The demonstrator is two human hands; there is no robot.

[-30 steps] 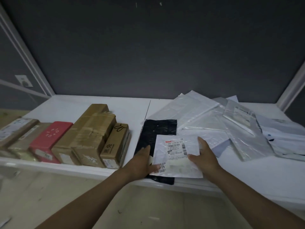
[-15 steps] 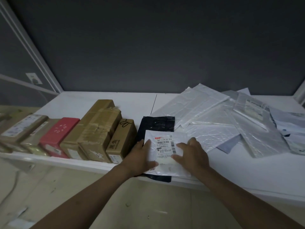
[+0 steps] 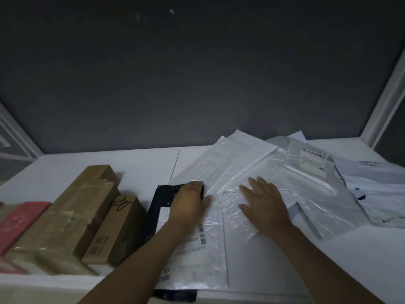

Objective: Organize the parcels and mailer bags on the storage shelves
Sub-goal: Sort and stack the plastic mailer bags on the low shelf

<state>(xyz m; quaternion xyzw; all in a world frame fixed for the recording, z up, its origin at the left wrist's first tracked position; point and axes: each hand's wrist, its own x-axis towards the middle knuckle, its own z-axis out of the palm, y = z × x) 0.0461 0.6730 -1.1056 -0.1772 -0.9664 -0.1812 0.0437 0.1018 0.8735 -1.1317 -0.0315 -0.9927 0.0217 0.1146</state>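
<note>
Shifted forward since half a second back: off the white labelled bag point(image 3: 197, 255), onto the heap of clear bags point(image 3: 241, 167). Well left of the fingers, a row of boxes point(image 3: 72, 211) on the shelf point(image 3: 65, 170), untouched. Left hand point(image 3: 188, 202): fingers bent down at the heap's edge, over the black bag point(image 3: 157, 198); tips hidden, so pinch or press not readable. White labelled bag flat beneath that wrist, on the black one. Right hand point(image 3: 265, 200): fingers spread, palm flat on clear film, more bags fanning beyond the fingertips. Judged light, limp, slick, prone to sliding as a sheaf. Best taken at an edge or seam, thumb under, other palm pinning.
</note>
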